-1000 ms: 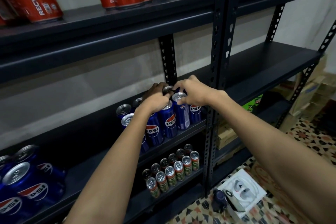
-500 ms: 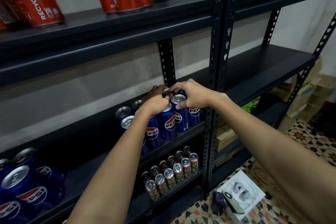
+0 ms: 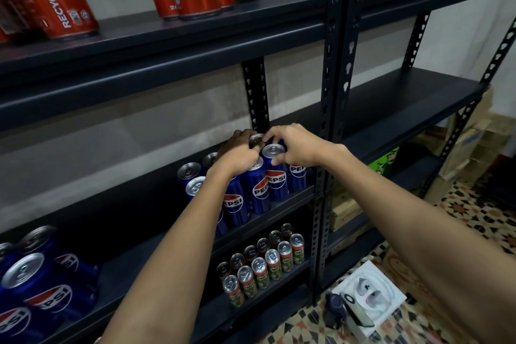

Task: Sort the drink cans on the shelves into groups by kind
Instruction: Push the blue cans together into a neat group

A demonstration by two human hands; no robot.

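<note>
Black steel shelving (image 3: 279, 198) stood against a pale wall. At the middle shelf's right end, near its front edge, you had both hands on the blue cans (image 3: 259, 190): left hand (image 3: 240, 158) curled over their tops, right hand (image 3: 293, 145) pinching one rim. Probably full: heavy, rigid, slick, best gripped round the body.
</note>
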